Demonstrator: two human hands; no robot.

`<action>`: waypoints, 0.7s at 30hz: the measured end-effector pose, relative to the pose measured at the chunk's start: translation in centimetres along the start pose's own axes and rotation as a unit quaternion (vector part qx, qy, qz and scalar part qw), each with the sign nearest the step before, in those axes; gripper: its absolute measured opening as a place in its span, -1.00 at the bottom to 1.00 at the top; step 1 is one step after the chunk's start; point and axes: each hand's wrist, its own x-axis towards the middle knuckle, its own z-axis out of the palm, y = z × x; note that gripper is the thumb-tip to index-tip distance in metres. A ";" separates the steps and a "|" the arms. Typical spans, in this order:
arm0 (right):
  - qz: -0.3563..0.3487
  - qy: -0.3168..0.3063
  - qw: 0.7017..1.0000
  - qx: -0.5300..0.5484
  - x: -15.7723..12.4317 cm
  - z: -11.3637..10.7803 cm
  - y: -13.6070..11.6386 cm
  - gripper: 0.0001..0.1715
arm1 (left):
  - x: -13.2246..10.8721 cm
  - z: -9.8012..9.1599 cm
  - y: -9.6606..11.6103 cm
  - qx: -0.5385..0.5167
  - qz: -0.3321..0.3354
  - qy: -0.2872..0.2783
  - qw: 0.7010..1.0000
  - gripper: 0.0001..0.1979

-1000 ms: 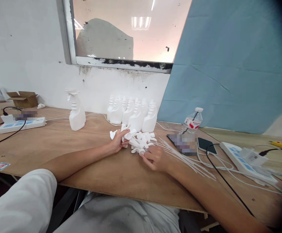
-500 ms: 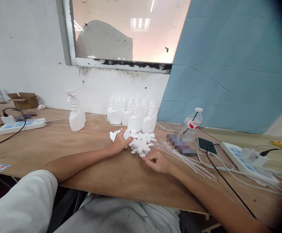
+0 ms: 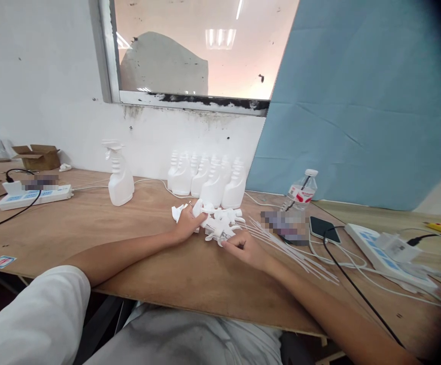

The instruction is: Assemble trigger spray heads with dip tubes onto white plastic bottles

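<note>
Head view: left hand (image 3: 187, 224) closed round a white spray head (image 3: 198, 207), above the bench (image 3: 144, 213), by a pile (image 3: 228, 217) of similar parts. Right hand (image 3: 246, 249) curled at pile's near edge; cannot tell whether gripping. Bottles (image 3: 211, 186) upright behind.

White spray trigger head (image 3: 197, 207) held beside a heap of trigger heads (image 3: 225, 217).
Plain white plastic, partly hidden in the grip, it is held at the heap's left; the others lie overlapping, turned at different angles. A slim shiny piece (image 3: 224, 235) is pinched at the heap's near right, too small to identify.
</note>
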 end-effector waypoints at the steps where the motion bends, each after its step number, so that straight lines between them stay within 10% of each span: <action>1: -0.002 -0.003 1.000 -0.011 -0.1 0.1 0.2 -0.38 | -0.2 -0.1 0.1 0.033 0.037 -0.013 0.999 -0.79; 9: -0.101 0.008 0.981 -0.163 -0.6 0.6 0.7 -0.46 | -1.1 -0.2 0.7 0.137 0.109 -0.046 0.983 -0.76; 21: -0.159 0.023 0.979 -0.129 -0.7 0.5 1.1 -0.49 | -0.6 0.3 0.0 -0.180 -0.117 -0.103 0.971 -0.73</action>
